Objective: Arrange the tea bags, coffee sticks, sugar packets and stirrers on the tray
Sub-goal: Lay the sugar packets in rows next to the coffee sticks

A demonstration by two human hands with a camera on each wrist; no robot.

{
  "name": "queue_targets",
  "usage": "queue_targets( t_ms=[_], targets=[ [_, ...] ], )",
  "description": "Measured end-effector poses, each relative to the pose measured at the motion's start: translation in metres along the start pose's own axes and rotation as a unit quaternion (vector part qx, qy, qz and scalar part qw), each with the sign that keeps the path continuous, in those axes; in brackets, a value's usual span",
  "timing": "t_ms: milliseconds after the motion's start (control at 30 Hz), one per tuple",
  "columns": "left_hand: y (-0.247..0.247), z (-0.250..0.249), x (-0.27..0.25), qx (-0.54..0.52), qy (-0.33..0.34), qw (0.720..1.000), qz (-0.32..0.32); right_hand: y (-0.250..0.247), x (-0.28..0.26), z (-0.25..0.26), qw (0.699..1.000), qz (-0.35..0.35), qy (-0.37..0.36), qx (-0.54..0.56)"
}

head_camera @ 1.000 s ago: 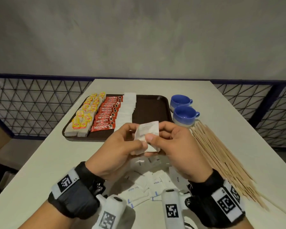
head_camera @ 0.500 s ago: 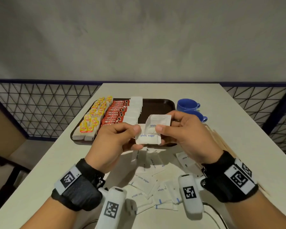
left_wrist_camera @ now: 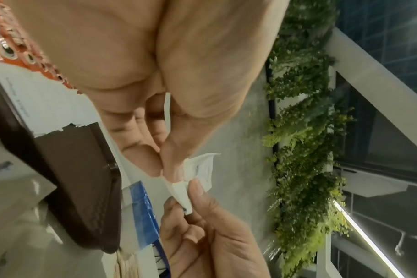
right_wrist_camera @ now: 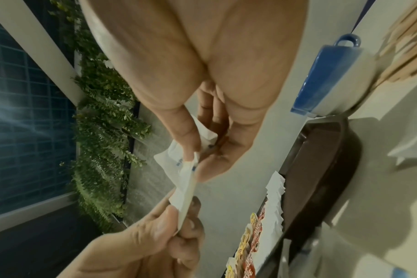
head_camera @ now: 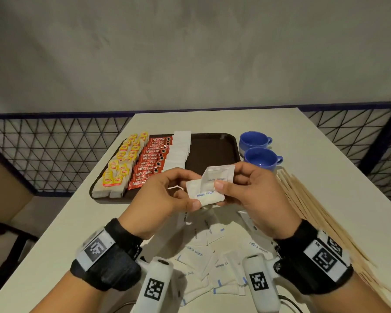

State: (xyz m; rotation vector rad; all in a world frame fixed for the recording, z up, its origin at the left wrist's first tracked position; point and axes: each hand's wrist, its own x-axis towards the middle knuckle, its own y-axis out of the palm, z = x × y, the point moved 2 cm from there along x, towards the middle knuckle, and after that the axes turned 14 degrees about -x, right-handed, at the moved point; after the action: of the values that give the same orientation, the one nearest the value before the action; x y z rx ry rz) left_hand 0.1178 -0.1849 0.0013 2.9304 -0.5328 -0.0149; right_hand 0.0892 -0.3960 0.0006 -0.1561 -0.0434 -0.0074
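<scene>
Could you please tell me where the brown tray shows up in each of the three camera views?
Head: brown tray at centre, beyond both hands, on the table.
Left wrist: tray at the left edge, dark slab running downward.
Right wrist: tray at right of centre, below the blue cup.
Shared landmark: the red coffee sticks on the tray.

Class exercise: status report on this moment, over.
Left hand and right hand both pinch white sugar packets, held above the table. Tray right half bare. Nothing in the way.
</scene>
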Motion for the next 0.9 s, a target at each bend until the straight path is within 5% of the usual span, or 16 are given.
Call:
queue_targets(
  t_ms=[333, 567, 900],
  targets=[
    [-0.003, -0.032, 0.029, 0.189, 0.016, 0.982, 0.023, -0.011, 0.005, 0.002, 0.998, -0.064, 0.012, 0.002],
    [-0.026, -0.081, 0.108, 0.309, 0.068, 0.947, -0.053, -0.020, 0.009, -0.001, 0.996, -0.085, 0.006, -0.019],
    [-0.040, -0.047, 0.257, 0.404, -0.052, 0.912, -0.047, -0.024, 0.013, -0.008, 0.992, -0.089, 0.054, -0.068]
  ],
)
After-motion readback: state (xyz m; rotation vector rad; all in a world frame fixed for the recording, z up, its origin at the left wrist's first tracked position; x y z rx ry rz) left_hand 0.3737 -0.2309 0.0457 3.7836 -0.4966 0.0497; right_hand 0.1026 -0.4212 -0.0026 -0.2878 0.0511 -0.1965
